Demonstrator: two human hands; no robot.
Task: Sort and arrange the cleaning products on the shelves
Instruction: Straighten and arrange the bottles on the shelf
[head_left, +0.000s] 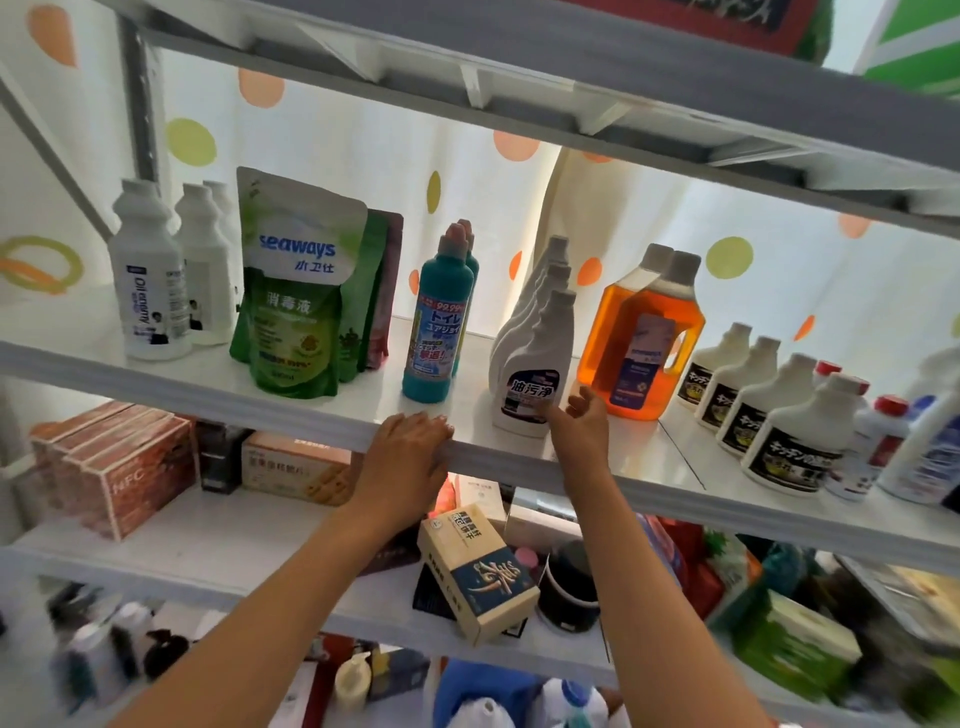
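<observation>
Upright white spray bottle (532, 374), neck up, at right hand (582, 431).

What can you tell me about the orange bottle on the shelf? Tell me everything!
The orange bottle is a big see-through plastic jug full of orange liquid, standing upright on the white shelf. It has a grey screw cap, a handle on its right side and a dark blue label on the front. A second one like it stands right behind. The right hand is just in front of its lower left corner; whether it touches is unclear.
</observation>
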